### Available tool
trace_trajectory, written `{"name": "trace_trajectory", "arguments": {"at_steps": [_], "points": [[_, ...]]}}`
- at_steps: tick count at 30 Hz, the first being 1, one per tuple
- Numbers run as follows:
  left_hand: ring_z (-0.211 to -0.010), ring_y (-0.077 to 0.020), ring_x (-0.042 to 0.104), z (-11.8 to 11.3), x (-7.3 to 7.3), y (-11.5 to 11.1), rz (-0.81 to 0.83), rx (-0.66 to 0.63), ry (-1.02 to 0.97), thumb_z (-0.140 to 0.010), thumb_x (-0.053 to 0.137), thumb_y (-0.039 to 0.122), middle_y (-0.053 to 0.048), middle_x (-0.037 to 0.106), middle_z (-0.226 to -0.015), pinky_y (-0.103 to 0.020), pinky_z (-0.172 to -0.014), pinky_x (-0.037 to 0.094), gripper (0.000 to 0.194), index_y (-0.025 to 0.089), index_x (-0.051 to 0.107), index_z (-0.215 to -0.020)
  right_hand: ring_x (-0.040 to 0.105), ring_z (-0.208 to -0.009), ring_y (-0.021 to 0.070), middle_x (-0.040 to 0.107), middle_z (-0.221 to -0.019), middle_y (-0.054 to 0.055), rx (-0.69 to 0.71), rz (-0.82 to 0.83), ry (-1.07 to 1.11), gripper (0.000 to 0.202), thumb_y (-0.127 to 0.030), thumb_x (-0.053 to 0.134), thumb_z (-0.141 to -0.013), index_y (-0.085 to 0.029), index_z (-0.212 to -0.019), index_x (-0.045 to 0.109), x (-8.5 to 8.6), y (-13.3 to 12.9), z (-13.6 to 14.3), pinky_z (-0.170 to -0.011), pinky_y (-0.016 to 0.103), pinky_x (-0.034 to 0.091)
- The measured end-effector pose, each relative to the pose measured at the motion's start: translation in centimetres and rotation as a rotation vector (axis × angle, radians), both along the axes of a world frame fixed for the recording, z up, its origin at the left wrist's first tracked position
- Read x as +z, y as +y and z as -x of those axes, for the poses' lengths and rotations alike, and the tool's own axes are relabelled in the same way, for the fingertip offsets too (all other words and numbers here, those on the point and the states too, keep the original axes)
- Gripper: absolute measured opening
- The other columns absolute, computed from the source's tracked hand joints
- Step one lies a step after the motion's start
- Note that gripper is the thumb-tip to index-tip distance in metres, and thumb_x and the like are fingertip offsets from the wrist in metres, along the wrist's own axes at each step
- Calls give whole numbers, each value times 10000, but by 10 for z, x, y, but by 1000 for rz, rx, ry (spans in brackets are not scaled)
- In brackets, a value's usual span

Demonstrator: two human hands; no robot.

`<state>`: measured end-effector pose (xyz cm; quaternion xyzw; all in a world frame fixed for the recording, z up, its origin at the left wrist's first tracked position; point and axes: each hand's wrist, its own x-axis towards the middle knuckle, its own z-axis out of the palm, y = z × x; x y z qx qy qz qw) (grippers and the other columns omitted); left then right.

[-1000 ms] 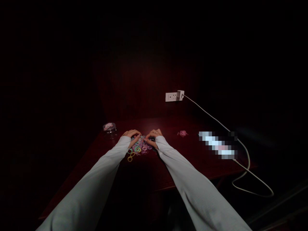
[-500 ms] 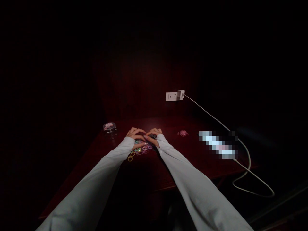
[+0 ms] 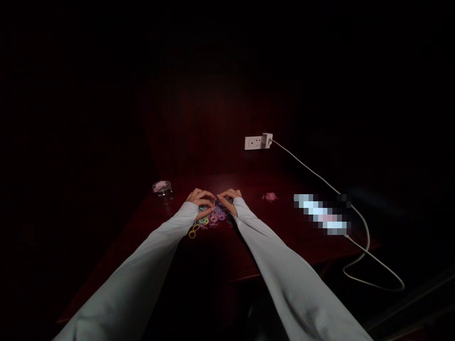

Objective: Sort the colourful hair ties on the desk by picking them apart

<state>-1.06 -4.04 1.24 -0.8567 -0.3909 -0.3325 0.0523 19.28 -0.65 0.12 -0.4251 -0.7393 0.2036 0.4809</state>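
A pile of small coloured hair ties (image 3: pixel 214 218), mostly purple, pink, green and yellow, lies on the dark red table (image 3: pixel 231 255). My left hand (image 3: pixel 201 199) is over the pile's left side, its thumb and forefinger curved and apart around some of the ties. At the upper right of the pile, my right hand (image 3: pixel 229 196) has its thumb and fingertips drawn together; whatever may be between them is too small to make out. The fingertips of both hands are close together. Two yellow ties (image 3: pixel 194 230) lie at the near left edge of the pile.
A clear round jar (image 3: pixel 162 192) with a pink-patterned lid stands at the left. Right of my hands is a small heap of pink ties (image 3: pixel 270 196). A blurred-out bright device (image 3: pixel 322 214) lies farther right, its white cable (image 3: pixel 305 166) running to a wall socket (image 3: pixel 253 142).
My right thumb has lifted up and back from the pile towards its fingertips, uncovering more of the purple ties. My left hand has hardly moved.
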Motion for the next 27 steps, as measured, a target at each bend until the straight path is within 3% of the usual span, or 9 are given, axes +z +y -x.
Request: {"name": "trace_trajectory", "arguments": {"at_steps": [11, 17, 27], "points": [[-1031, -242, 525, -1, 2, -2, 16, 16, 43, -937, 652, 360, -37, 720, -1166, -397, -929, 455, 189, 258, 799, -878, 518, -1022, 220, 647, -899, 22, 48, 27, -64, 152, -425, 754, -866, -282, -882, 803, -5, 1, 1, -935, 380, 387], [-1037, -239, 522, -2, 4, -3, 42, 19, 46, -937, 656, 366, -21, 728, -1155, -395, -945, 447, 171, 275, 791, -888, 503, -1022, 225, 625, -889, 28, 87, 44, -72, 266, -542, 763, -835, -279, -817, 802, -2, -1, -1, -936, 383, 377], [-1023, -226, 535, 1, 4, -1, 14, 27, 12, -953, 645, 366, -19, 744, -1128, -378, -930, 431, 194, 256, 784, -872, 531, -974, 208, 626, -886, 15, 34, 38, -82, 187, -415, 813, -802, -236, -765, 770, 0, 2, -2, -951, 377, 355]]}}
